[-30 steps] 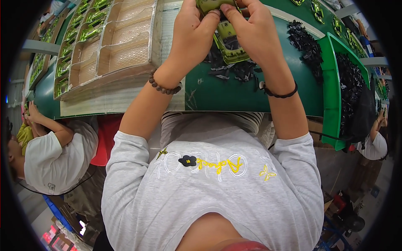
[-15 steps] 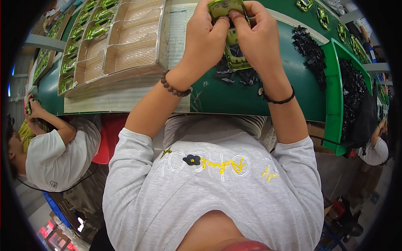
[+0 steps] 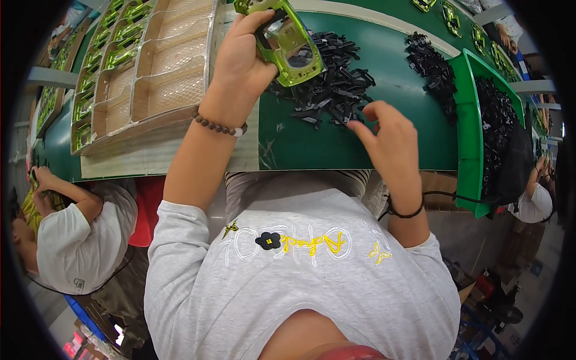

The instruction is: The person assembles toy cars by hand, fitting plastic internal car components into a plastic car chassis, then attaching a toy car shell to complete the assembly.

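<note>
My left hand (image 3: 240, 63) grips a shiny green plastic housing (image 3: 300, 75) by its side, thumb and fingers round its edge. The housing is tilted, with a round opening at its lower end, and hangs over the left part of a loose pile of small black plastic clips (image 3: 336, 96). At the pile's right edge is my right hand (image 3: 393, 141), fingers curled and the thumb held apart from the index finger. Its fingertips are close to the nearest black clips; whether they touch one is hard to see.
To the left stands a divided tray (image 3: 174, 72), some compartments filled with green housings. A second black heap (image 3: 432, 75) lies right, beside a green bin (image 3: 471, 138) of black parts. More green housings (image 3: 450, 18) lie beyond. A co-worker (image 3: 84, 222) sits at left.
Both hands held the green housing together before. My right hand has let go and moved down and right to the black pile, while my left has carried the housing left, uncovering the pile.
</note>
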`<state>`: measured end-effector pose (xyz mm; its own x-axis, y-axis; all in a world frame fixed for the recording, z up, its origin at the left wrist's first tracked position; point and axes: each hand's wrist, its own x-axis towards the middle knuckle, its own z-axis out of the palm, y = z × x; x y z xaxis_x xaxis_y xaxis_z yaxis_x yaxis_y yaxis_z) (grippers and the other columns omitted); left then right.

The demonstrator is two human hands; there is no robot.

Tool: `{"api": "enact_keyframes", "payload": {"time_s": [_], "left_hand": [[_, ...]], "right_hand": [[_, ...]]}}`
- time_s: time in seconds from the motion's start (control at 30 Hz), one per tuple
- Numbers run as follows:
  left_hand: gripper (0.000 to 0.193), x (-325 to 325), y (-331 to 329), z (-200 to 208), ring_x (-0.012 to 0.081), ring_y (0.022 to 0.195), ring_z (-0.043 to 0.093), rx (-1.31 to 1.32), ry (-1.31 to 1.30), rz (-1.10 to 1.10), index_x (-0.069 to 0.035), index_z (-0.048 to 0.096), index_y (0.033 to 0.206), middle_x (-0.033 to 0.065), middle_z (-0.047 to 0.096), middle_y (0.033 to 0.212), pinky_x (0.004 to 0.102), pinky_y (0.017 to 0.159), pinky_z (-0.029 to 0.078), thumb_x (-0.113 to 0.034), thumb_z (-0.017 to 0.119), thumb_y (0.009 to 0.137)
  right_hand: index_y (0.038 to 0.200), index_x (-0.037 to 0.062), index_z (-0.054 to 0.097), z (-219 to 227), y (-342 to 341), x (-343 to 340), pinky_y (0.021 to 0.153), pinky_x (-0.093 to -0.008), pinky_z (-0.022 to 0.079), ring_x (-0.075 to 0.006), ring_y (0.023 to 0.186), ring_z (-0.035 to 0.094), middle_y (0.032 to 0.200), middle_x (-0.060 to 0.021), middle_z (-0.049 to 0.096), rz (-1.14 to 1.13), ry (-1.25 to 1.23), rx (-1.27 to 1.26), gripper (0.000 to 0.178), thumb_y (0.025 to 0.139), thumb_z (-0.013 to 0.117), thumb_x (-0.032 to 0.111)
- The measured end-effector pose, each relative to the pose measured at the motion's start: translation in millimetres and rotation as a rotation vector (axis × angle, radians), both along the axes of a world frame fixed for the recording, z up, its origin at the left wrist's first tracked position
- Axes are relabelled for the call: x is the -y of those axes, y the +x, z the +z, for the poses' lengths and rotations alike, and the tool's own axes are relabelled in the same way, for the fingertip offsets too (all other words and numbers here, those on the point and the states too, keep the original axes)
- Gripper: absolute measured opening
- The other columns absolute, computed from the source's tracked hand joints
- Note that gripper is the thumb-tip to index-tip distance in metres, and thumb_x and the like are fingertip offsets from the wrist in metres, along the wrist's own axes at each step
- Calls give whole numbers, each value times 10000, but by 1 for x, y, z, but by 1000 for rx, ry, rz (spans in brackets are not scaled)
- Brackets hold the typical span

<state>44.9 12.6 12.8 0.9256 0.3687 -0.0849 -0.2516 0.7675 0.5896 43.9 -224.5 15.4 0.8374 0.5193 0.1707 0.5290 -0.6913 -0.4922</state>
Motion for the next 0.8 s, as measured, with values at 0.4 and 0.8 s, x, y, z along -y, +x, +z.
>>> {"api": "enact_keyframes", "payload": {"time_s": [0.4, 0.8], "left_hand": [[277, 27, -6, -2, 213, 764, 645, -62, 551, -76, -29, 484, 1134, 150, 636, 919, 325, 657, 547, -23, 455, 858], [274, 25, -7, -10, 186, 738, 630, -92, 609, -89, -28, 473, 1135, 130, 631, 914, 320, 637, 543, -21, 456, 862]], "right_hand": [[967, -11, 628, 18, 41, 12, 621, -261, 485, -185, 699, 631, 770, -98, 629, 119, 381, -82, 208, 759, 635, -17], [919, 15, 643, -31, 107, 45, 660, -333, 475, -276, 718, 591, 777, -120, 584, 139, 58, 205, 170, 754, 604, 31]]}}
